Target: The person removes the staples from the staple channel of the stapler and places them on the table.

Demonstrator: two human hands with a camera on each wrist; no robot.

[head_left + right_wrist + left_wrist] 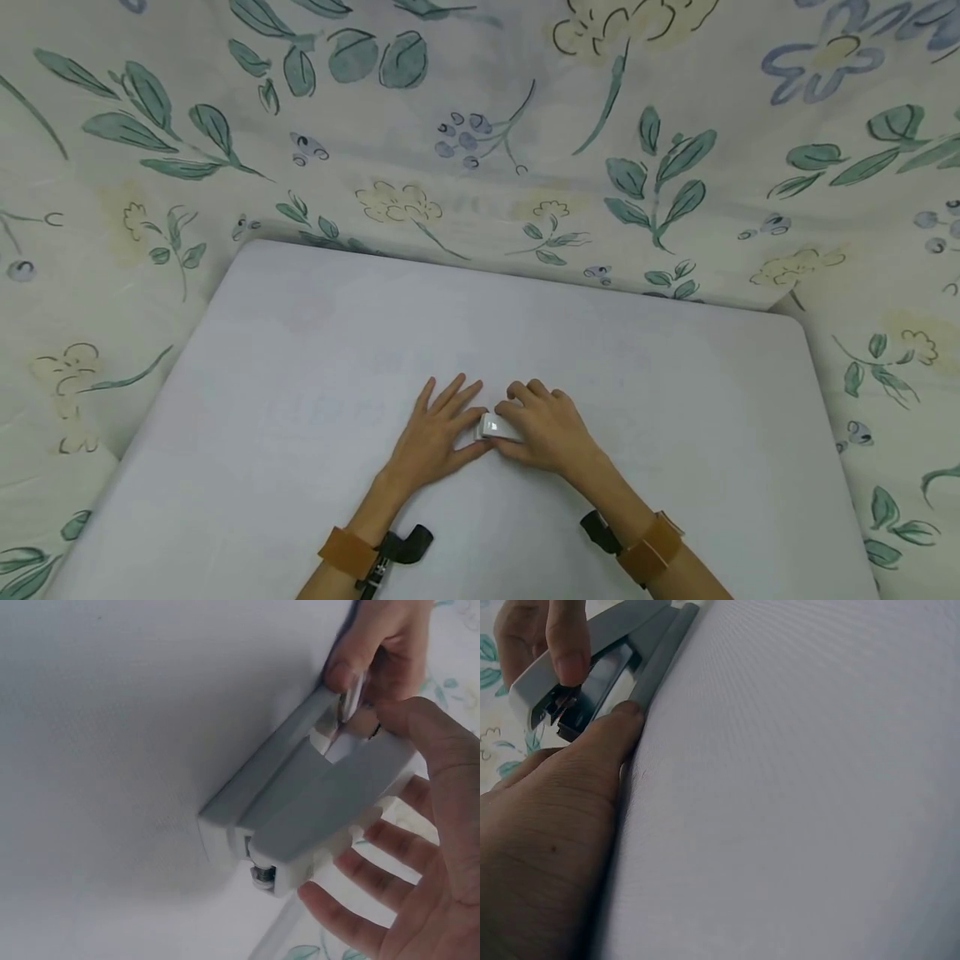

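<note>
A light grey stapler (498, 427) sits on the white tabletop between the two hands, its upper arm raised apart from its base. My left hand (433, 437) pinches the front end of the base between thumb and index finger, while its other fingers spread forward. From the other side, my right hand (551, 427) grips the upper arm, thumb (431, 724) on one side and fingers along the other. In the left wrist view, the stapler's dark inner rail (600, 686) shows below the raised arm.
The white tabletop (300, 333) has rounded far corners. Cloth (480, 192) printed with leaves and flowers hangs behind it and at both sides. Each wrist carries a brown strap (651, 550) with a small black camera (600, 531).
</note>
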